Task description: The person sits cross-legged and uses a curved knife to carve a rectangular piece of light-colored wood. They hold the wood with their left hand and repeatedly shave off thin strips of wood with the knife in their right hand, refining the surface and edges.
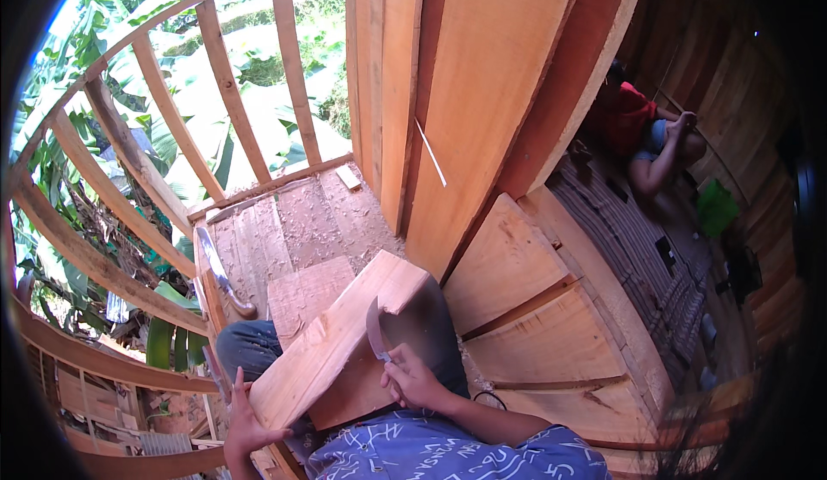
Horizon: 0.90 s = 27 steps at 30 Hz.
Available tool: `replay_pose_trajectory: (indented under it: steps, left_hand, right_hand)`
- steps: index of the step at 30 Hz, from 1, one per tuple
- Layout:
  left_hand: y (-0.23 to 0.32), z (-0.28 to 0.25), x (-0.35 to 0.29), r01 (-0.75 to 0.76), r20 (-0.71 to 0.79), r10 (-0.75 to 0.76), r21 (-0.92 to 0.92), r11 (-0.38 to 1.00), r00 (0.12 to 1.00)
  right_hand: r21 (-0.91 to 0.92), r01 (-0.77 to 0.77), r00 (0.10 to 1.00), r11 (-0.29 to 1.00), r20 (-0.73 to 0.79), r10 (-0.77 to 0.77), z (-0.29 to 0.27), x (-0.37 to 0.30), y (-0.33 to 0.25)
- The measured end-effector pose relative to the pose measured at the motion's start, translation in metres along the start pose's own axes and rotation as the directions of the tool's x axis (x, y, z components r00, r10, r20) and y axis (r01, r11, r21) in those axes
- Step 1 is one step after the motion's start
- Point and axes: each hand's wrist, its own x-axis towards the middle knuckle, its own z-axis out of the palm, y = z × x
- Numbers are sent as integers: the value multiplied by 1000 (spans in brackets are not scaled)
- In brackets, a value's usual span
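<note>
A thick block of pale wood [332,338] lies slanted across my lap, its far end pointing up and to the right. A notch shows on its right side near that far end. My left hand [247,420] grips the block's near left end, thumb on one side and fingers along the other. My right hand [413,378] is closed round the handle of a knife [376,329] with a short curved blade. The blade rests at or just beside the block's right edge, by the notch; whether it touches is hard to tell. My fingers mostly hide the handle.
A large knife [217,265] with a wooden handle lies by the left floor edge. Beyond my knees is a flat board [297,291], with wood shavings on the floor [323,213]. Slatted railing [228,84] stands left, a plank wall [491,75] ahead. Another person [655,144] sits inside at right.
</note>
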Motion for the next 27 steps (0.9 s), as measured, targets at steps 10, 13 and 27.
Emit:
replay_pose_trajectory:
  steps: [10,13,27]
  left_hand:
    - [-2,0,-1,9,1,-9,-17,1000,1000]
    - [2,-1,-1,11,7,-11,-8,1000,1000]
    - [-3,0,-1,-17,1,17,3,1000,1000]
  right_hand:
    - [52,40,998,998,55,-43,-17,1,-17]
    - [-99,-61,988,993,134,74,-4,-4,-20]
    - [-31,-89,986,996,137,93,7,-4,-6]
